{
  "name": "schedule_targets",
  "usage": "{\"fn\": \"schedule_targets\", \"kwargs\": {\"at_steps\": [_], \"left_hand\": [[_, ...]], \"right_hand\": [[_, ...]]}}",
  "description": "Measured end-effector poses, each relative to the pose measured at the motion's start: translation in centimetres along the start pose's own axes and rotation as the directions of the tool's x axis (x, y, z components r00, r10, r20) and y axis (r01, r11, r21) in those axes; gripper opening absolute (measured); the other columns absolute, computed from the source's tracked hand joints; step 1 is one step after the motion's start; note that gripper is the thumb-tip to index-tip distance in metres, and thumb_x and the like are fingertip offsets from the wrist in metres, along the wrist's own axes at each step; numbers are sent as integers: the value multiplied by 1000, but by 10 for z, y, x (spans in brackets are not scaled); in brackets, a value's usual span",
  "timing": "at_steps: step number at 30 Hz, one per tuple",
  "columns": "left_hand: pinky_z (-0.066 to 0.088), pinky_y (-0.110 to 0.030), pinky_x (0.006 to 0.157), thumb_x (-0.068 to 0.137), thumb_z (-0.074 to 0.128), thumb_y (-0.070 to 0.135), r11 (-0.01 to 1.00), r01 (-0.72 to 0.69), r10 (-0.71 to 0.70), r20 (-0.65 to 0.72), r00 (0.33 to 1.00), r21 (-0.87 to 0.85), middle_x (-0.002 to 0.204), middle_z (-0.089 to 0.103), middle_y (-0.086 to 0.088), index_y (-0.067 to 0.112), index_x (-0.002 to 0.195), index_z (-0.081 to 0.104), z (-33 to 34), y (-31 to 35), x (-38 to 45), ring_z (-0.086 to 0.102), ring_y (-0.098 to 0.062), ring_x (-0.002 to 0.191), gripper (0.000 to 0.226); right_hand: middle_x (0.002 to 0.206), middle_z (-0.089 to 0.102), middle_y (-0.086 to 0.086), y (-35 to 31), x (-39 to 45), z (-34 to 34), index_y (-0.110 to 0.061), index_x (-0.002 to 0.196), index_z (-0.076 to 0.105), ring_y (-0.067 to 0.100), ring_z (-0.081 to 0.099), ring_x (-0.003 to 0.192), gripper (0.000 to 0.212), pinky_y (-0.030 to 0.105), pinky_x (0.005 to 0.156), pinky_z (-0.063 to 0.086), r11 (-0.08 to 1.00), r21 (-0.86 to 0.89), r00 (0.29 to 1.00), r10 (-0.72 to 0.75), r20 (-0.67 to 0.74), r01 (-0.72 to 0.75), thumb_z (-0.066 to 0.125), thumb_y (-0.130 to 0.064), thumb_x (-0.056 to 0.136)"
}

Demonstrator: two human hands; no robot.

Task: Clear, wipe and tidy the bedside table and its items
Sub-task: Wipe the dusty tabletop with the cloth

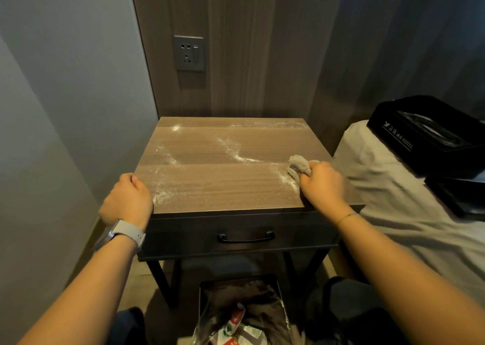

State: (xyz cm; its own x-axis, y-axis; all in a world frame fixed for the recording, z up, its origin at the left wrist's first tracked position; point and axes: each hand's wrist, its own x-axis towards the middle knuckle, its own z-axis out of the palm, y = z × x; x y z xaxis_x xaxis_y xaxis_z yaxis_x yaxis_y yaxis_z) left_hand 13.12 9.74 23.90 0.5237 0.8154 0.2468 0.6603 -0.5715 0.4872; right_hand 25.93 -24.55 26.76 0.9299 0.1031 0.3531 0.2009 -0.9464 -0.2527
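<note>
Two hands work at the table, and nearest the camera, on the floor below its front edge, stands a black bin (240, 316) with a clear liner and crumpled red, green and white wrappers inside. Above it the table's dark drawer front carries a black bar handle (246, 237). The left hand (127, 200), with a pale-strapped watch (123, 236) on its wrist, has its fingers curled against the table's front left corner; whether they grip the edge cannot be told. The right hand (322, 184), a thin bracelet on its wrist, clutches a bunched grey cloth (298, 167) and presses it onto the wooden top of the table (225, 182) near the right edge. White powder (231, 148) lies in streaks over the top, thickest by the left front corner, along a curved trail across the middle and beside the cloth. To the right, on a white-sheeted bed (393, 203), sits a black tissue box (430, 135) printed with white hotel lettering. Behind the table, a grey wall socket (189, 53) is set in the wood-grain panel.
</note>
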Motion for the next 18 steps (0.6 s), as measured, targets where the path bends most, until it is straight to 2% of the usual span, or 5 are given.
{"fn": "schedule_targets", "kwargs": {"at_steps": [4, 8, 10, 13, 18], "left_hand": [[38, -40, 68, 102, 26, 30, 999, -25, 26, 42, 999, -22, 108, 63, -22, 10, 123, 53, -7, 0, -1, 59, -43, 94, 40], [43, -43, 74, 102, 27, 25, 988, -90, 109, 159, 981, -124, 108, 61, -26, 1, 117, 52, -13, -10, 21, 57, -43, 94, 37], [42, -42, 77, 102, 26, 24, 983, -131, 159, 251, 955, -126, 112, 59, -28, -4, 117, 49, -14, -7, 34, 56, -44, 99, 39], [42, -45, 87, 103, 25, 27, 984, -119, 159, 342, 926, -135, 121, 56, -31, -5, 124, 45, -11, 0, 43, 54, -46, 109, 44], [40, -47, 95, 104, 20, 30, 970, -41, 127, 352, 927, -240, 127, 53, -29, -2, 130, 44, 0, -3, 44, 50, -44, 115, 48]], "right_hand": [[95, 64, 8, -37, -20, -3, -16, 101, 68, 26, 62, 83, 22, 29, 62, 42, 993, 80, 992, -93, 86, 86, 53, -29, 93], [78, 65, 1, -43, -16, -23, -19, 87, 67, 20, 60, 75, 17, 25, 54, 37, 965, 258, 962, -110, 249, 44, 57, -32, 92], [75, 64, 2, -40, -9, -35, -19, 80, 65, 21, 61, 75, 19, 27, 58, 42, 951, 309, 973, -103, 206, 35, 57, -32, 92], [74, 61, -3, -36, 6, -45, -24, 84, 64, 12, 56, 69, 18, 22, 52, 37, 967, 230, 993, -118, 29, 109, 54, -35, 93], [84, 63, 4, -20, 39, -36, -18, 97, 63, 18, 55, 70, 22, 23, 51, 35, 996, 55, 997, -74, -33, 75, 51, -37, 93]]}}
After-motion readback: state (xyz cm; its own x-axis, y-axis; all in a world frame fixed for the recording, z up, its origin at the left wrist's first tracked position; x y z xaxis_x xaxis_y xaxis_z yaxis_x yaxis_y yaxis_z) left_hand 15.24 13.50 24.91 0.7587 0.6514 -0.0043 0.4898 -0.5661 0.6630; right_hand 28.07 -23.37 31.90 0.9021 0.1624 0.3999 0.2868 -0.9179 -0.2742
